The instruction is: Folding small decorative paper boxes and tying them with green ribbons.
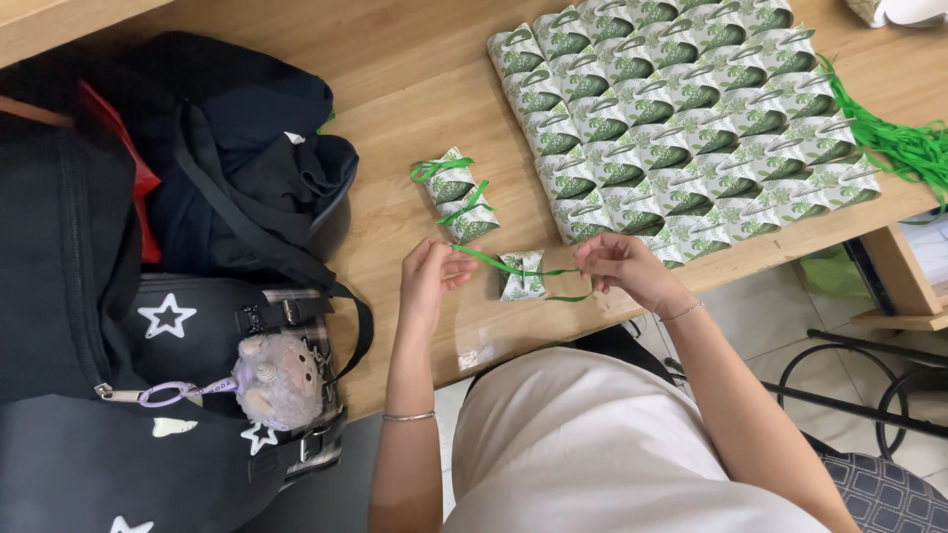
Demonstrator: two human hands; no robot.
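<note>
A small white and green paper box [521, 275] lies on the wooden table [415, 89] near its front edge. A green ribbon [486, 260] runs across the box. My left hand [431, 273] pinches one end of the ribbon to the box's left. My right hand [617, 265] pinches the other end to its right. Two more boxes tied with green ribbon [456, 194] lie just beyond the left hand.
Several untied boxes [681, 118] stand in tight rows at the back right. A bundle of loose green ribbons [904, 143] lies at the right edge. Dark bags [148, 247] with a plush charm [278, 380] fill the left side. A chair [879, 489] is at the lower right.
</note>
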